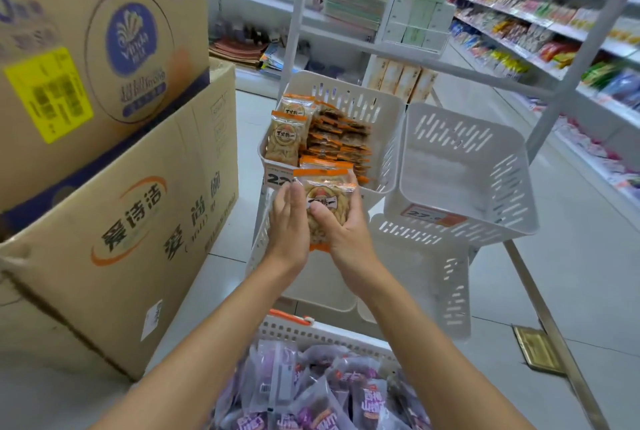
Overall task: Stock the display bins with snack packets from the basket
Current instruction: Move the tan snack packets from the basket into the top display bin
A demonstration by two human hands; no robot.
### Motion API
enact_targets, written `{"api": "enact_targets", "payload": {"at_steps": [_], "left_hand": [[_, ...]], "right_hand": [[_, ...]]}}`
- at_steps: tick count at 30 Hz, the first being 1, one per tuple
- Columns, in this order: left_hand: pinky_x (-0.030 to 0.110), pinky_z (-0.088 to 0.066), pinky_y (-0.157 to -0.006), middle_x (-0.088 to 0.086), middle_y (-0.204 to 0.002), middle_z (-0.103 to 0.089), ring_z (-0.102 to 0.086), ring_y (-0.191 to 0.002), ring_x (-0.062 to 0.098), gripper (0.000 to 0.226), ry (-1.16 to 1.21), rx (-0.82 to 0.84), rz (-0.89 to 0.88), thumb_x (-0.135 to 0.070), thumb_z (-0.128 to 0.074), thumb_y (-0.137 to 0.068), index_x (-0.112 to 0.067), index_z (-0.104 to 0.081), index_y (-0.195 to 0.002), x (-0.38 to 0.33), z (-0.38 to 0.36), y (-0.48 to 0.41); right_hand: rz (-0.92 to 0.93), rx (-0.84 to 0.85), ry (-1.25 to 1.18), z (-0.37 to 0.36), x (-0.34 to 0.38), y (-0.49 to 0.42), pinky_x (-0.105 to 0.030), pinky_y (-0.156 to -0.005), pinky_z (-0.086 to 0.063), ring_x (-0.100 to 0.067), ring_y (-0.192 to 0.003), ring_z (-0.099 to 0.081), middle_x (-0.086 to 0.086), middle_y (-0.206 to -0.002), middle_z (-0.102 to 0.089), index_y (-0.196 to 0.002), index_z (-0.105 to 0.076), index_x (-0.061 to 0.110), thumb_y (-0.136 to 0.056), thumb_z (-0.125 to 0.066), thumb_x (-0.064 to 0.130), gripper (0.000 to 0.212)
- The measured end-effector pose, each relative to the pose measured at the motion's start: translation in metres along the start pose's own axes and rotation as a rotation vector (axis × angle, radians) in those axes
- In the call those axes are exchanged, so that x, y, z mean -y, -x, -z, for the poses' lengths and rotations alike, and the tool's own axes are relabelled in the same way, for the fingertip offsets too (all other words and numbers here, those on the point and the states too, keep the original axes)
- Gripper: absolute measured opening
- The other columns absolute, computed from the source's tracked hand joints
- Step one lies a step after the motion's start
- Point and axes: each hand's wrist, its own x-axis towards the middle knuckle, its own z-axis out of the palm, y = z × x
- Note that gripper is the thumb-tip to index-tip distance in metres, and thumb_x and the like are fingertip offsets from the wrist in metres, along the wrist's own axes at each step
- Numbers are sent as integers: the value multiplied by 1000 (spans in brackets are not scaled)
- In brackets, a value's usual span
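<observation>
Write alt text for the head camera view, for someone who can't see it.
A person's right hand grips orange-trimmed clear snack packets, the flat left hand against their side, before a white slotted plastic bin partly filled with matching packets. The bin to its right looks empty; a white plastic basket of purple packets sits below.

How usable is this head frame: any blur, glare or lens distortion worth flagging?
Head view: even light, no harsh glare; wide-angle lens bows the rack post and cartons at the edges; orange packet between left hand and right hand reads fairly sharp; purple packets in the basket are blurred.
</observation>
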Motion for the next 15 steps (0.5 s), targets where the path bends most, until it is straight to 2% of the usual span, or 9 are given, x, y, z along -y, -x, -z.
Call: {"api": "enact_targets", "payload": {"at_steps": [1, 3, 4, 6, 8, 10, 12, 14, 15], "left_hand": [[50, -25, -120, 3, -159, -31, -29, -146, 22, 103, -99, 13, -42, -87, -15, -71, -29, -24, -155, -3, 1, -9], [47, -6, -123, -6, -166, -11, -7, -152, 15, 92, -376, 11, -188, -81, -7, -78, -34, -16, -157, -8, 7, -33], [46, -3, -122, -7, -166, -5, -2, -152, 14, 82, -493, -10, -259, -75, -8, -87, -34, -13, -157, -10, 11, -50], [48, -2, -120, -3, -167, -1, 2, -152, 16, 66, -667, -69, -335, -61, -20, -100, -31, -10, -158, -12, 21, -90], [49, -2, -120, -1, -167, 1, 4, -152, 18, 61, -796, -105, -357, -51, -26, -104, -30, -8, -158, -12, 28, -130], [50, -3, -119, 0, -167, 2, 5, -152, 18, 59, -889, -107, -378, -46, -28, -105, -29, -8, -158, -12, 31, -164], [49, -5, -119, 1, -167, 2, 4, -153, 19, 57, -995, -101, -401, -43, -28, -106, -28, -10, -158, -10, 29, -189], [48, -6, -120, 1, -167, 2, 3, -153, 20, 56, -1090, -97, -407, -44, -25, -106, -29, -9, -157, -5, 26, -203], [48, -7, -120, 1, -167, 2, 2, -153, 20, 56, -1113, -101, -408, -44, -24, -105, -29, -8, -157, -2, 25, -206]], "right_hand": [[-1, -30, -16, 3, 3, -9, -38, -92, -56, -15, -116, -64, 1, -134, -59, -149, -16, 48, -86, -71, 24, 87], [-6, -95, -19, 12, 12, -33, -48, -92, -56, -23, -116, -65, -4, -135, -58, -153, -19, 37, -86, -73, 25, 87], [3, -141, 17, 17, 15, -49, -48, -90, -57, -24, -112, -66, -6, -132, -60, -151, -25, 31, -86, -73, 26, 81], [20, -226, 84, 27, 24, -83, -41, -78, -60, -23, -100, -71, -7, -123, -65, -139, -41, 28, -86, -72, 30, 61], [15, -266, 90, 31, 29, -119, -36, -72, -61, -19, -93, -73, -5, -118, -66, -130, -44, 31, -88, -70, 33, 50], [12, -304, 142, 30, 30, -155, -44, -84, -59, -23, -100, -70, -3, -121, -64, -131, -42, 32, -89, -66, 37, 48], [-26, -307, 240, 27, 25, -184, -50, -101, -49, -27, -119, -60, -5, -133, -58, -140, -39, 28, -90, -61, 41, 56], [-88, -241, 380, 23, 14, -200, -39, -112, -33, -29, -137, -42, -4, -150, -44, -153, -27, 24, -91, -56, 45, 72], [-87, -231, 445, 21, 10, -202, -33, -111, -27, -27, -141, -35, -2, -153, -38, -156, -19, 24, -91, -56, 43, 77]]}}
